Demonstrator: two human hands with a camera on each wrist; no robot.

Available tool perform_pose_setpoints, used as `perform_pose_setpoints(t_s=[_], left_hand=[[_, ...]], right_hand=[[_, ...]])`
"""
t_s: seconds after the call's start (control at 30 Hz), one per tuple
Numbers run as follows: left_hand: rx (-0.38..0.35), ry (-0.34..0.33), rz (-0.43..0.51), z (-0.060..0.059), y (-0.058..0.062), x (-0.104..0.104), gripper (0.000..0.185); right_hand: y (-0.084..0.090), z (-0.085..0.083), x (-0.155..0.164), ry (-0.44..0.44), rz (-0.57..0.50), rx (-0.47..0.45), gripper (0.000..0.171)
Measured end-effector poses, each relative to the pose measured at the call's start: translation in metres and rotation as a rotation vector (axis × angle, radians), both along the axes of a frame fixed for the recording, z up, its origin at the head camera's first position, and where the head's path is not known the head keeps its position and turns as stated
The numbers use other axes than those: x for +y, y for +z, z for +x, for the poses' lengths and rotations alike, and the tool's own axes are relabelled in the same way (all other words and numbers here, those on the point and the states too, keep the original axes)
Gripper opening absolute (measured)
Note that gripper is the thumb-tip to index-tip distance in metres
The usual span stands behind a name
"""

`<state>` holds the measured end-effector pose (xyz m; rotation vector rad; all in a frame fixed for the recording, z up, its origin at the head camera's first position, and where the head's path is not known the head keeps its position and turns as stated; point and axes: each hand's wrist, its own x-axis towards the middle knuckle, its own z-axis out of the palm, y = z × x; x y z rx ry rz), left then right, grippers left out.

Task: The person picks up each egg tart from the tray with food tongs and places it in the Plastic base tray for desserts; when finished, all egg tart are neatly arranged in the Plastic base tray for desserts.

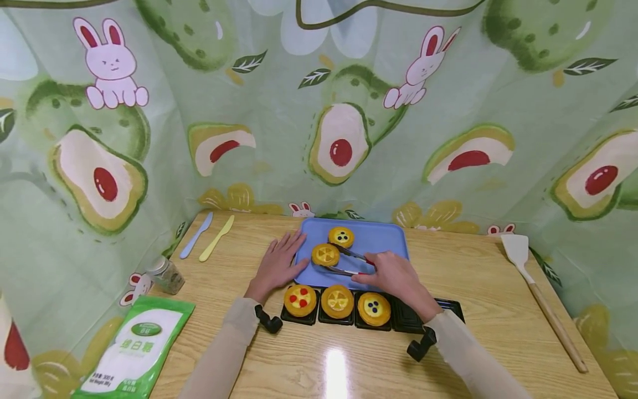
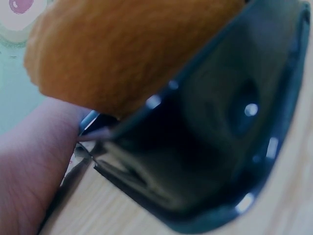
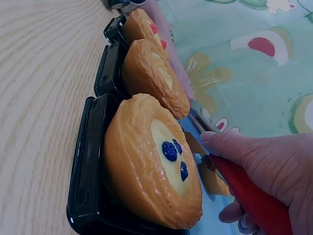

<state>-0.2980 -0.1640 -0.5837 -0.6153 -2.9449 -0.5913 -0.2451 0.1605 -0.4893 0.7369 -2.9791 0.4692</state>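
A blue tray (image 1: 379, 238) lies on the wooden table with two yellow tarts on it. My right hand (image 1: 394, 277) grips metal tongs (image 1: 344, 263) with red handles (image 3: 252, 196), and their tips close around the nearer tart (image 1: 325, 254). A blueberry tart (image 1: 341, 236) sits behind it. My left hand (image 1: 276, 263) rests flat with straight fingers on the tray's left edge. In front stand black cups (image 1: 413, 316) holding a red-dotted tart (image 1: 300, 299), a yellow tart (image 1: 336, 301) and a blueberry tart (image 1: 374, 308) (image 3: 156, 166). The left wrist view shows a tart (image 2: 122, 44) and a black cup (image 2: 210, 161) close up.
A blue knife (image 1: 196, 235) and a yellow knife (image 1: 216, 238) lie at the back left. A small jar (image 1: 166, 274) and a green-white bag (image 1: 137, 346) sit at the left. A wooden-handled spatula (image 1: 540, 299) lies at the right. A patterned cloth (image 1: 319, 111) surrounds the table.
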Motion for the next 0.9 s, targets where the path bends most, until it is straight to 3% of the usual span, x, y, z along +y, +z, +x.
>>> perform_pose_setpoints(t_s=[0.43, 0.9], left_hand=[[0.012, -0.004, 0.006, -0.0005, 0.0014, 0.0017, 0.076], [0.009, 0.004, -0.01, 0.0007, 0.0006, 0.0019, 0.076]], right_hand=[[-0.0035, -0.0047, -0.0023, 0.019, -0.008, -0.025, 0.056], [-0.0057, 0.0014, 0.0041, 0.012, -0.033, 0.014, 0.055]])
